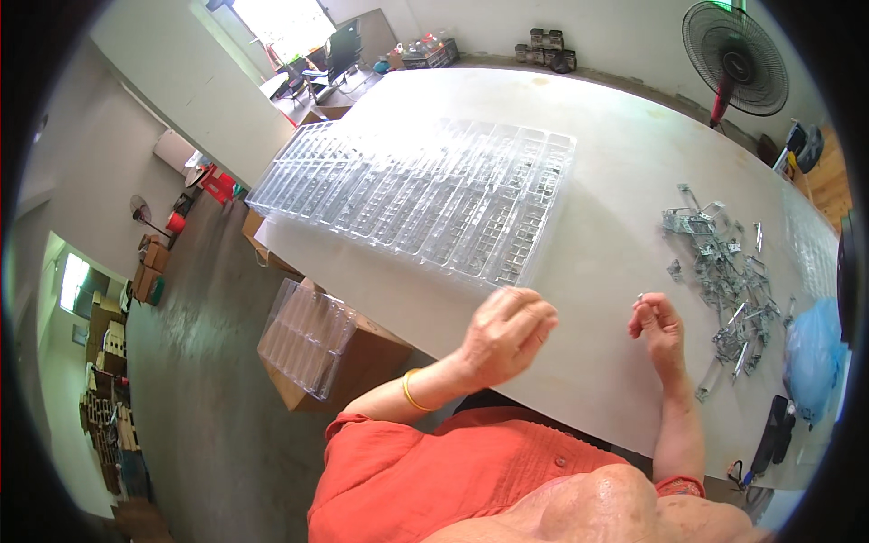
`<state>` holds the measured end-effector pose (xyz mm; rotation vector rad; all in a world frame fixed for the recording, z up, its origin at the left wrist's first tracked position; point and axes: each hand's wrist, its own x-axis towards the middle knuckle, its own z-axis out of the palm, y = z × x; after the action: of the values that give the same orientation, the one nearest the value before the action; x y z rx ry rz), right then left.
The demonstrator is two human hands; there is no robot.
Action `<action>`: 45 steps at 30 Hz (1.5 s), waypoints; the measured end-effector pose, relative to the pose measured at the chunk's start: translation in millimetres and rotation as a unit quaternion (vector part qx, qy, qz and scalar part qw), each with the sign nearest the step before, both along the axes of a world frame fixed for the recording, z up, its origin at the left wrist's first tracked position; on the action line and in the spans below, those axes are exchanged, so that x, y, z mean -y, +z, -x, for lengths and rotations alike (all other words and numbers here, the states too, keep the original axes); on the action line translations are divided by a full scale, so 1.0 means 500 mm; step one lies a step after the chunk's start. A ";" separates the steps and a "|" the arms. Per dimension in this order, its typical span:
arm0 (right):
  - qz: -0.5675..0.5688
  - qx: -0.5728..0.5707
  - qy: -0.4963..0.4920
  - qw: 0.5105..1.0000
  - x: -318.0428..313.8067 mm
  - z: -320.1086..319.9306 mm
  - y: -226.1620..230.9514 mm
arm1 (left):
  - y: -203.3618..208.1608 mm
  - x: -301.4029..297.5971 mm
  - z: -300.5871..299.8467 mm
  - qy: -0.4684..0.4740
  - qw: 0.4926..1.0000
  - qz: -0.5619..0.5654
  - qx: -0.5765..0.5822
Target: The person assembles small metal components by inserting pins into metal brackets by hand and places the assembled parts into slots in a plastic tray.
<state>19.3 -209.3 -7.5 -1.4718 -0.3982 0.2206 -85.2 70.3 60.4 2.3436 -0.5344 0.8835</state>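
Observation:
My left hand (507, 337), a yellow bangle on its wrist, hovers by the near corner of a clear plastic tray (543, 237). Its fingers are curled together, and whatever they may hold is hidden. Long compartments of the tray carry rows of small metal parts. Over the table to the right, my right hand (661, 330) pinches a small shiny metal piece (639, 298) between thumb and finger; its exact kind is too small to tell. Right of that hand lies a loose pile of silvery metal brackets and strips (720, 258).
A blue plastic bag (813, 353) and a black object (772, 434) lie at the table's right side. Beside the table's left edge, an empty clear tray (310, 339) rests on a cardboard box (371, 362). A standing fan (735, 63) is beyond the far right edge.

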 end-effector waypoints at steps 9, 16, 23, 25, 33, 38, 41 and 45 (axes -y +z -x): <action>-0.028 -0.056 0.148 0.987 -0.039 0.077 0.059 | -0.027 0.114 -0.007 -0.141 0.936 0.236 -0.221; -0.035 -0.051 0.185 0.981 -0.034 0.100 0.091 | -0.008 0.110 -0.003 -0.166 0.904 0.278 -0.278; -0.029 0.024 0.153 0.987 -0.021 0.100 0.133 | 0.086 0.070 0.016 -0.209 0.654 0.601 -0.408; -0.031 0.023 0.143 0.989 -0.012 0.104 0.151 | 0.110 0.052 0.023 -0.220 0.594 0.649 -0.422; -0.058 0.165 0.126 0.976 0.003 0.154 0.256 | 0.251 -0.025 0.099 -0.281 0.868 0.354 -0.205; -0.097 0.277 0.162 0.942 0.019 0.177 0.301 | 0.301 0.015 0.145 -0.106 0.965 0.240 0.012; -0.034 0.282 0.260 0.923 0.012 0.173 0.365 | 0.328 -0.006 0.155 -0.088 0.978 0.188 -0.022; 0.005 0.257 0.235 0.937 -0.015 0.199 0.426 | 0.353 -0.036 0.151 -0.071 0.992 0.076 -0.077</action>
<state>-80.1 -202.0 205.5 -1.4152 -1.1799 0.2125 -160.5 88.4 237.1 2.1838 -0.5438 0.6484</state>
